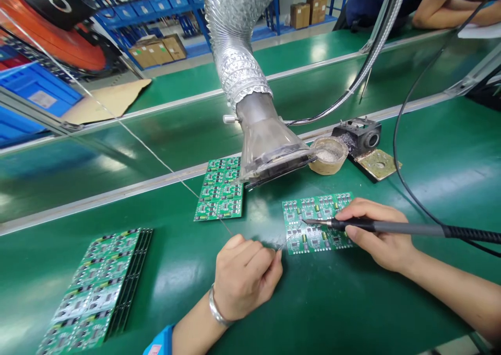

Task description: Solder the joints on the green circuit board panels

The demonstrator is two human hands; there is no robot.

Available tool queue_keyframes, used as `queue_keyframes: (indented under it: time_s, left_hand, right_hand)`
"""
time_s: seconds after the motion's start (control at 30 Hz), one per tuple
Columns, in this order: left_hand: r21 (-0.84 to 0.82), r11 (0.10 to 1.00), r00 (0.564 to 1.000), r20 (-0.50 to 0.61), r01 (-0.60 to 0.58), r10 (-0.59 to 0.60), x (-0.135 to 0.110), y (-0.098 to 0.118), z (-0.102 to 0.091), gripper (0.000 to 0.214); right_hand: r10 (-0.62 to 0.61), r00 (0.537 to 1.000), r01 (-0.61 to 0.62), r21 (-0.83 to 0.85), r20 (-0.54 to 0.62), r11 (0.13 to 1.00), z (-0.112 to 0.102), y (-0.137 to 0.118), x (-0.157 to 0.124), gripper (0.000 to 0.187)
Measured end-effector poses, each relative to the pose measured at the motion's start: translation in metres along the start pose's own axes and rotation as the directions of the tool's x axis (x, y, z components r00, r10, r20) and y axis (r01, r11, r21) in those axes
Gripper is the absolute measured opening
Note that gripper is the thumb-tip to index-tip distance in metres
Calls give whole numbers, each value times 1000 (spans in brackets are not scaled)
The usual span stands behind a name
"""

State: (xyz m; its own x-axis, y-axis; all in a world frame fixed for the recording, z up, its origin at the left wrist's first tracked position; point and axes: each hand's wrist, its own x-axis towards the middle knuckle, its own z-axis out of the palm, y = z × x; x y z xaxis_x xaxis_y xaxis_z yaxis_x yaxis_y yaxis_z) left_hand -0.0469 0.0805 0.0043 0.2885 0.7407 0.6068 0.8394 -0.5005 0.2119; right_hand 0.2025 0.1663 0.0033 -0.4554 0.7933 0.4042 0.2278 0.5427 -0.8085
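Note:
A green circuit board panel [317, 235] lies flat on the bench in front of me. My right hand [379, 235] grips a soldering iron [360, 224], whose tip rests on or just above the left part of that panel. Closed around a thin solder wire [136, 145], my left hand [248, 271] is at the panel's left edge. The wire runs up to the upper left, and its short free end points toward the iron's tip. Whether tip and wire touch is too small to tell. A silver bracelet [218, 307] circles my left wrist.
A fume extraction hood [270, 141] hangs above the bench, over another board panel [219, 193]. Stacked panels [97, 287] stand at left. Behind the work are a round tub [331, 156] and an iron stand [364, 141]. A cable [407, 182] loops at right. Another person's arm [450, 13] rests beyond.

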Motion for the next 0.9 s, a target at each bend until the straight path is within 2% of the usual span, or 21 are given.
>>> queue_keyframes:
  time_s: [0.17, 0.3, 0.43, 0.53, 0.9]
  left_hand:
    - [-16, 1000, 1000, -1, 19, -19, 5, 10, -6, 21]
    - [-12, 1000, 1000, 13, -6, 6, 18, 22, -1, 25]
    - [13, 998, 998, -11, -62, 62, 28, 28, 12, 30]
    - [17, 998, 998, -30, -60, 60, 26, 26, 18, 30]
    - [28, 996, 997, 9, -80, 79, 24, 20, 22, 29]
  right_hand:
    - [105, 989, -94, 98, -105, 991, -13, 5, -5, 13]
    - [209, 967, -189, 138, -148, 972, -21, 18, -11, 9]
    - [179, 967, -149, 172, -178, 974, -21, 25, -14, 10]
    - [128, 979, -101, 165, -159, 981, -19, 23, -12, 10]
    - [76, 995, -71, 76, -64, 995, -18, 17, -9, 14]
